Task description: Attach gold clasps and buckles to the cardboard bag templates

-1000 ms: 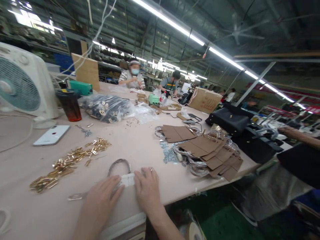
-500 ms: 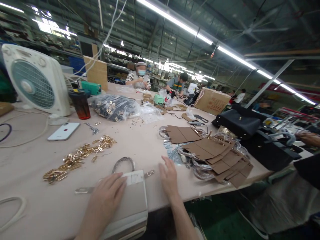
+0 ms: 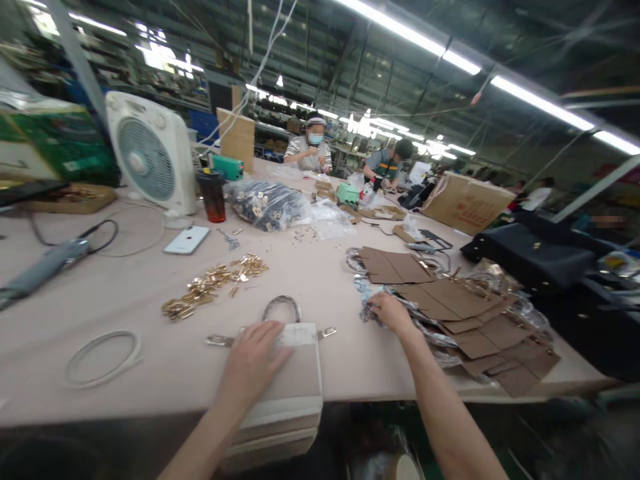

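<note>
My left hand (image 3: 253, 363) lies flat, fingers spread, on a beige bag panel (image 3: 300, 373) at the table's near edge. A metal ring handle (image 3: 281, 306) and silver clasps (image 3: 329, 331) stick out from under the panel. My right hand (image 3: 389, 311) reaches to the right and pinches at a pile of small silver chain parts (image 3: 367, 300) beside a stack of brown cardboard pieces (image 3: 440, 300) wrapped in clear plastic. What its fingers hold is too small to name.
A heap of gold metal fittings (image 3: 213, 287), a white phone (image 3: 187, 239), a dark cup (image 3: 213, 197), a white fan (image 3: 150, 150), a white cord loop (image 3: 103, 357) and a grey tool (image 3: 43, 267) are on the table. Black bags (image 3: 530, 253) lie at right. Other people work at the far end.
My right hand left the bag panel and moved right to the chain parts by the cardboard stack. My left hand stayed on the panel. The view swung left.
</note>
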Demonstrator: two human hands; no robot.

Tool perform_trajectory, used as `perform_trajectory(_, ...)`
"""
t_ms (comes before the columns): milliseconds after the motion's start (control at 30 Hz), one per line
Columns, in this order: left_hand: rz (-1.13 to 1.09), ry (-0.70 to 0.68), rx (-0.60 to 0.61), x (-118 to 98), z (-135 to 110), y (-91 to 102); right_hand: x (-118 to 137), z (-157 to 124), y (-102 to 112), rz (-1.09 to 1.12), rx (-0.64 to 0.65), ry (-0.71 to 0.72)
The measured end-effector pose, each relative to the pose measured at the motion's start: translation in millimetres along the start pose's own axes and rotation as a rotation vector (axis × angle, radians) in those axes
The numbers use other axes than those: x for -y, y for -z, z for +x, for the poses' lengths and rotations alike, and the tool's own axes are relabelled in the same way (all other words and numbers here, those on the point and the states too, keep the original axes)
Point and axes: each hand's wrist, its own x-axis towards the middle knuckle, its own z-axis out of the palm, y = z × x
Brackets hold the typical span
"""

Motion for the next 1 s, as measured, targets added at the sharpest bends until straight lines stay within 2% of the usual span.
perform_trajectory(100, -0.227, 0.1, -0.018, -11, -2, 6.0, -2, 5, -7, 0.023, 0.047, -0.022)
perform_trajectory(167, -0.292, 0.13, -0.014, -14, -3, 8.1, -9, 8, -12, 0.012, 0.067, -0.037)
perform_trajectory(233, -0.303, 0.141, -0.009, -15, -4, 9.2, -20, 9, -13, -0.063, 0.083, 0.0)
perform_trajectory(367, -0.242, 0.127, 0.002, -13, -5, 9.6, -39, -2, -5, -0.305, 0.04, 0.163)
perform_trajectory(467, -0.255, 0.127, -0.003, -10, -5, 8.8, -38, -13, -1, -0.282, 0.018, 0.177)
perform_trajectory(533, -0.278, 0.125, -0.029, -8, -4, 8.8, -24, -20, -4, -0.139, -0.039, 0.129)
perform_trajectory(600, -0.259, 0.108, -0.053, -6, -4, 9.1, 5, -29, -15, 0.06, -0.06, 0.077)
perform_trajectory(633, -0.235, 0.097, -0.058, -6, -5, 9.3, 23, -34, -23, 0.157, -0.031, 0.064)
perform_trajectory(767, -0.183, 0.077, -0.056, -4, -7, 9.1, 108, -54, -62, 0.406, 0.301, 0.096)
perform_trajectory(833, -0.189, 0.076, -0.072, -4, -8, 8.8, 140, -57, -78, 0.431, 0.378, 0.131)
perform_trajectory(900, -0.152, 0.066, -0.071, -4, -8, 8.9, 157, -54, -88, 0.418, 0.409, 0.151)
perform_trajectory(1000, 0.011, 0.042, -0.034, -5, -7, 9.5, 161, -50, -96, 0.407, 0.484, 0.15)
